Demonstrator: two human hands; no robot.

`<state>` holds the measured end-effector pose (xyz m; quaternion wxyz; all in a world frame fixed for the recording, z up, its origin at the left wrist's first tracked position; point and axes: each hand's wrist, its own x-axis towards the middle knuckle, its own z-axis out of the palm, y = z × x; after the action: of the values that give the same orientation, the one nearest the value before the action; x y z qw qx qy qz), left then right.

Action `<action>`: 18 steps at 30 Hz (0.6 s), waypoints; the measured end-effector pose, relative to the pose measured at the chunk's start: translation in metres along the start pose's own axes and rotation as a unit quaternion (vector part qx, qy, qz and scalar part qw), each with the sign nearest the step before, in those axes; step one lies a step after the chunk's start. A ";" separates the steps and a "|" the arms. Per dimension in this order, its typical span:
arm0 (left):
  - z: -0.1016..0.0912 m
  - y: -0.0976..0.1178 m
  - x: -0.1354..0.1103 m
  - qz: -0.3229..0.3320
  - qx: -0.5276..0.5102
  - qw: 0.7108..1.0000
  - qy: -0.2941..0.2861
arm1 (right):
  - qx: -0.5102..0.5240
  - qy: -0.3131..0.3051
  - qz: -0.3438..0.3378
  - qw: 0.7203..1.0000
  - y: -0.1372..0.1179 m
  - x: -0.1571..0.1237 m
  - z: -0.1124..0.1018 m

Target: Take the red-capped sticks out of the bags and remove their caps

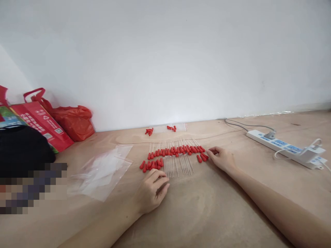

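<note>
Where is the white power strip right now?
In the head view, the white power strip lies on the wooden table at the right side, right of the right hand and the red bulbs.

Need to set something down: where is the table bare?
Bare table lies on the near side of the thin tubes, right of the left hand, and between the right hand and power strip. Crowded: around the red bulbs and clear bags.

Plain indoor workspace: wooden tabletop (pixel 207 217), white wall (pixel 181 62), power strip (pixel 279 144).
</note>
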<state>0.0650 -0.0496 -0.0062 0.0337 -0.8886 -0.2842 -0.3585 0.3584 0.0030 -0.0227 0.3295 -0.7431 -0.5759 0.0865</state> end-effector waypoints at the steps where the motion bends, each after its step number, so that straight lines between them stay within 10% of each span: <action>1: -0.003 0.000 -0.002 -0.006 -0.005 1.000 0.001 | -0.007 0.009 -0.030 0.999 -0.003 0.001 0.001; 8: -0.005 -0.001 -0.002 -0.022 0.003 1.000 -0.015 | -0.096 0.041 -0.203 0.974 -0.031 0.009 0.014; 18: -0.004 -0.003 -0.004 -0.019 0.019 1.000 -0.015 | -0.022 0.072 -0.164 0.984 -0.032 0.003 0.013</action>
<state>0.0584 -0.0503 -0.0062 0.0400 -0.8876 -0.3082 -0.3401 0.3269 0.0147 -0.0133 0.3634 -0.6504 -0.6661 -0.0354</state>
